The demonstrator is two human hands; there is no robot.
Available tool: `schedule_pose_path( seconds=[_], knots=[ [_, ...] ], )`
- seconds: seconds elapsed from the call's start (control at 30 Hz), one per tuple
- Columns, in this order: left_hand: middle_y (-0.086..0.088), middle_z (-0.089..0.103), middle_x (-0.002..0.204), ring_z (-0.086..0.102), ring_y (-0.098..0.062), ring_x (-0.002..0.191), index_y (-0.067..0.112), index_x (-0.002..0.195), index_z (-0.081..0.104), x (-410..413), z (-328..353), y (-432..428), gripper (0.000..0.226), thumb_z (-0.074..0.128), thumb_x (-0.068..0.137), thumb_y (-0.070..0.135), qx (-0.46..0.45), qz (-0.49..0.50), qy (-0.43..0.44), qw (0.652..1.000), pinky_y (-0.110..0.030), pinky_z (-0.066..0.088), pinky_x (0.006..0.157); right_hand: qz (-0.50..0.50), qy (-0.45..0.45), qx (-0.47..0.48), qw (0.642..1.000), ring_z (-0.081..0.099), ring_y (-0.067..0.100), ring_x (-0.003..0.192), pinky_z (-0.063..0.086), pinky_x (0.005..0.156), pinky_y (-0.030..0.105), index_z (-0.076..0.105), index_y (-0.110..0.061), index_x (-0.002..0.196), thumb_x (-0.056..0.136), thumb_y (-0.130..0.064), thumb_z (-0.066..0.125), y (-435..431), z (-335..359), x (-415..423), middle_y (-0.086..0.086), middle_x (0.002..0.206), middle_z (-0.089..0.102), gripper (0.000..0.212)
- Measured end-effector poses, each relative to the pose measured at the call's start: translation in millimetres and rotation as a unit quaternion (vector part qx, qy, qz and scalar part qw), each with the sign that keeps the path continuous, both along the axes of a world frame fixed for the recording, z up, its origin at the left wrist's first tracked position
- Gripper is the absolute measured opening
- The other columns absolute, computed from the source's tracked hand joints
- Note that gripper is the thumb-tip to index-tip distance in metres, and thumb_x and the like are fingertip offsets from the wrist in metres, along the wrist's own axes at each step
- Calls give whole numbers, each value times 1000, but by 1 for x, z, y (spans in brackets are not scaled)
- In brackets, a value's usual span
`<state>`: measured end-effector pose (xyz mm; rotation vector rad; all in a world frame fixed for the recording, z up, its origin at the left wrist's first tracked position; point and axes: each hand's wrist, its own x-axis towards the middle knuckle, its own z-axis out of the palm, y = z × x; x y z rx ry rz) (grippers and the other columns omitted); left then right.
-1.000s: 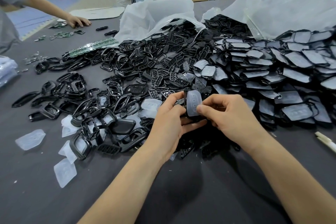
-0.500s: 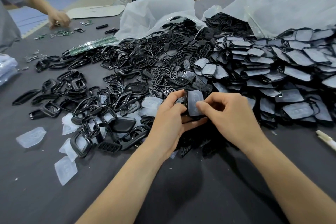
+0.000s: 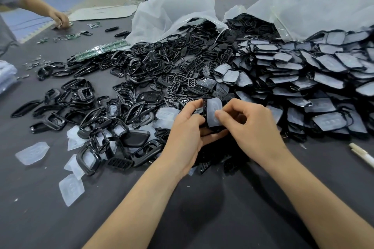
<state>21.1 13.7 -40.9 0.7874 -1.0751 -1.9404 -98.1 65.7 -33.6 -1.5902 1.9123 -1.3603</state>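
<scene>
Left hand (image 3: 185, 133) and right hand (image 3: 253, 127) clamp one key shell (image 3: 212, 112) over a grey warehouse table (image 3: 202, 220).

Translucent rubbery pad (image 3: 213, 114), glossy plastic frame (image 3: 204, 107)

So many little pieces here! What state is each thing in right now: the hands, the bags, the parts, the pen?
left hand: grips the black frame.
right hand: pinches the clear pad.
clear pad: pressed against the black frame, held above the table.
white bag: open, black parts spilling out.
pen: lying on the table, untouched.
loose pad: lying flat, apart from the pile.
</scene>
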Motion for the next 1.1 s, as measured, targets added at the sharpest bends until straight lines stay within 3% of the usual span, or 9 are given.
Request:
schedule_pose_path(
  seconds=[0.17,0.73,1.1],
  knots=[
    [-7,75,84,72,-20,78,15,105,59,-1,-1,2,40,30,92,-9,-20,1,-13,1000,-36,59,70,2,-43,4,999,51,1,52,39,54,12,65,-20,72,85,-25,69,-1,-2,-2,-8,57,60,15],
    [-11,72,81,70,-23,74,16,100,62,-2,-3,1,38,34,91,-9,-33,4,-25,999,-42,60,76,-11,-55,14,998,53,2,47,42,52,18,66,-21,68,84,-23,71,-3,-5,-5,-8,53,61,17],
    [-5,74,80,70,-18,72,18,102,61,-1,-8,-1,40,33,92,-9,-43,0,-39,998,-36,59,70,-6,-71,21,997,52,2,45,39,52,20,65,-21,65,84,-24,70,-3,-7,-4,-11,50,60,20]
  ],
)
